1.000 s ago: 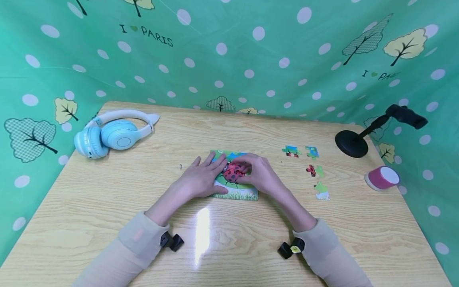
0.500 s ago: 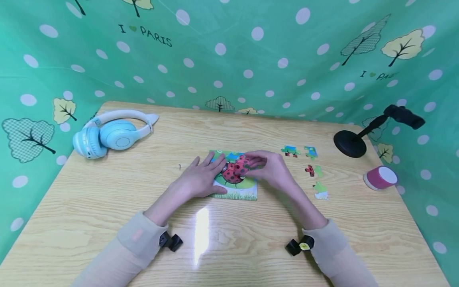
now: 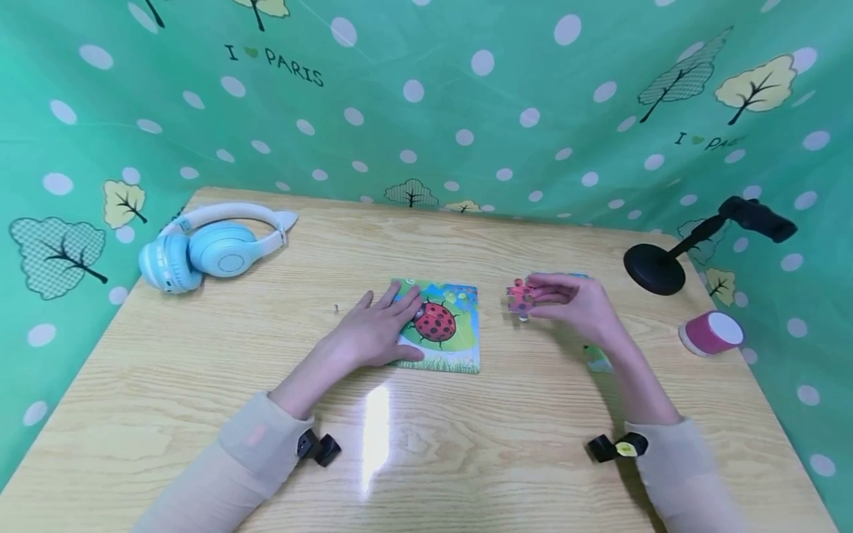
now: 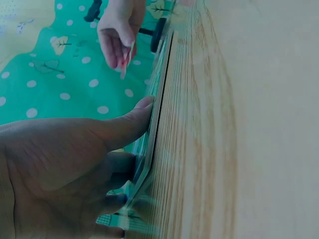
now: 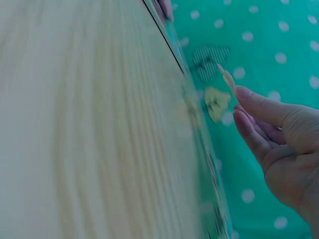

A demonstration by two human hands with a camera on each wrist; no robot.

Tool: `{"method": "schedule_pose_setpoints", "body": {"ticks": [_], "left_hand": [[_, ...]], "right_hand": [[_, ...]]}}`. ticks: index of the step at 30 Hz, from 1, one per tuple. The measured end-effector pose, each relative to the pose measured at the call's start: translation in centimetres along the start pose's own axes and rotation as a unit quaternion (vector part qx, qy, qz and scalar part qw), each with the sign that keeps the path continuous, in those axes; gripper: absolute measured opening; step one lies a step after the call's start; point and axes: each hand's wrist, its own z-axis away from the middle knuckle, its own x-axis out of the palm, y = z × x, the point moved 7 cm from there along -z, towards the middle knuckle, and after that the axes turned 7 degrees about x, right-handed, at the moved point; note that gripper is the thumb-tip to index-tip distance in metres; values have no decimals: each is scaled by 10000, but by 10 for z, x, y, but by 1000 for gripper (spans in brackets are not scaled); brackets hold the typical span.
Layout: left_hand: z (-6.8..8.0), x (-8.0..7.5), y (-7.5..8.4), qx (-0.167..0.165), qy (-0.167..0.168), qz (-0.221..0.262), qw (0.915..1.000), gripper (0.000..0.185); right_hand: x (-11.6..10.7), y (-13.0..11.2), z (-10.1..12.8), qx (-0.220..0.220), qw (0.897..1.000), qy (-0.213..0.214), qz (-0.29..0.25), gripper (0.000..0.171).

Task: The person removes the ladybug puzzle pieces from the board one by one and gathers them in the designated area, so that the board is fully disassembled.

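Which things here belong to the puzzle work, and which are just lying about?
In the job:
ladybug puzzle board, under the left hand
red spotted puzzle piece, pinched by the right hand
green puzzle piece, partly hidden

Just lying about:
blue cat-ear headphones
black stand with round base
pink cylindrical container

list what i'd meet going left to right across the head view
Blue headphones, left grip, ladybug puzzle board, held red puzzle piece, right grip, pink cup-shaped object.
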Motion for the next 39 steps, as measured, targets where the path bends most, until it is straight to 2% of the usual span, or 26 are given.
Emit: {"method": "schedule_pose_setpoints", "body": {"ticks": [5, 10, 15, 23, 30, 39], "left_hand": [[0, 0, 1, -12, -2, 43, 10000, 96], [0, 0, 1, -13, 16, 39, 10000, 96], [0, 1, 0, -7, -3, -14, 10000, 96], [-1, 0, 0, -2, -15, 3, 10000, 96], [-1, 0, 1, -18, -37, 21, 10000, 96], [-1, 0, 0, -26, -19, 55, 10000, 95]], "right_hand": [[-26, 17, 6, 299, 9994, 55, 141, 62], [-38, 27, 8, 442, 9988, 80, 211, 62], [-41, 32, 6, 436, 9983, 31, 379, 63], [-41, 40, 5, 693, 9956, -86, 622, 65], [-39, 41, 3, 515, 9915, 20, 1193, 61], [-36, 34, 4, 319, 9783, 268, 2030, 54]]}}
